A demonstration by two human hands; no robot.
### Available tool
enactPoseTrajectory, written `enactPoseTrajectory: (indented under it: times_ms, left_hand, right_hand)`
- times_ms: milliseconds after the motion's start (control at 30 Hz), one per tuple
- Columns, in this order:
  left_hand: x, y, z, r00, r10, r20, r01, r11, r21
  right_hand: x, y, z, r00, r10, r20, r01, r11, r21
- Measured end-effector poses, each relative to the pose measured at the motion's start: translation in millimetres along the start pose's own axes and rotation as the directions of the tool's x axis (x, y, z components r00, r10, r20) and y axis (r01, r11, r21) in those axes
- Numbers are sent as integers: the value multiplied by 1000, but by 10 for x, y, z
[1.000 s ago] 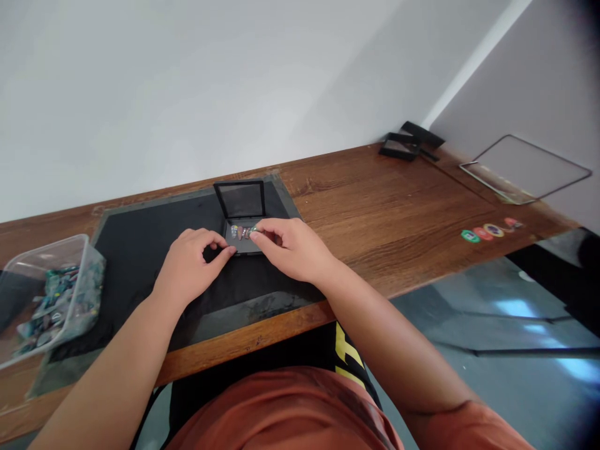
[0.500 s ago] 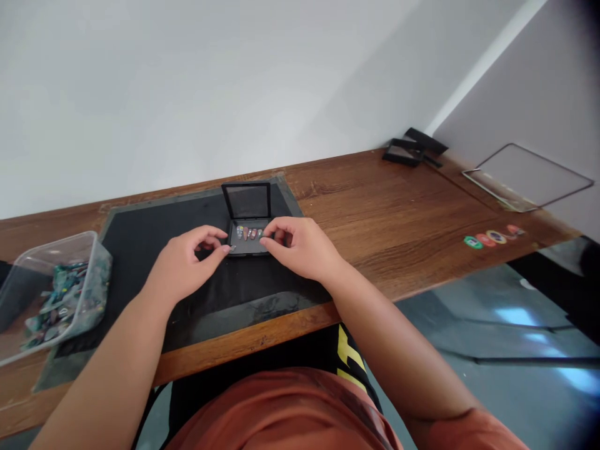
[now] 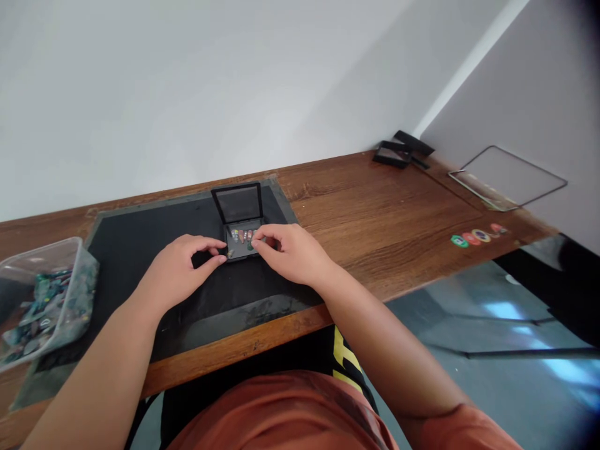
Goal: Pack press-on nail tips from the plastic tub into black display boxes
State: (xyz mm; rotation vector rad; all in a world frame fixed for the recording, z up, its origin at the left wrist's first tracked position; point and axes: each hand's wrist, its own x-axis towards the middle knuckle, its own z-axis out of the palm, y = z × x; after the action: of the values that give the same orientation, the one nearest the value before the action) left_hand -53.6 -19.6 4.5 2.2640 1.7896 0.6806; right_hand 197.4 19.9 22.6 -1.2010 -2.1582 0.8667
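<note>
A small black case (image 3: 240, 250) lies on the dark mat with its clear, black-framed lid (image 3: 238, 204) raised at the back. Inside it is a row of small decorated nail-shaped pieces (image 3: 242, 235), and one more piece (image 3: 230, 253) lies at the left front corner. My left hand (image 3: 180, 272) is at the case's left edge, thumb and forefinger curved near that corner piece with a gap between them. My right hand (image 3: 293, 253) reaches over the case's right side, its thumb and forefinger pinched on a small greenish piece (image 3: 250, 245).
At the left, a clear plastic tub (image 3: 70, 306) holds many small packets. Black boxes (image 3: 392, 154) lie by the wall at the back right. A wire frame (image 3: 509, 178) leans there, and round stickers (image 3: 469, 237) sit near the right table edge.
My right hand has moved left and inward over the case, with a greenish piece now at its fingertips. The whole view has shifted slightly, and the left fingers remain by the case's left edge.
</note>
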Motion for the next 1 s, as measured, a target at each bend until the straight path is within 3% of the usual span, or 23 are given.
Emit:
enactPoseTrajectory:
  times_ms: [433, 733, 1000]
  left_hand:
    - [68, 121, 81, 999, -14, 42, 16, 999, -52]
    - [86, 289, 36, 964, -261, 52, 264, 964, -45]
    - [81, 323, 34, 987, -158, 25, 157, 987, 42]
  right_hand:
    - [-11, -46, -9, 1000, 29, -1, -29, 995, -99]
    - [-17, -39, -2, 1000, 21, -12, -23, 989, -146]
    - [-8, -20, 6, 1000, 25, -10, -26, 988, -152]
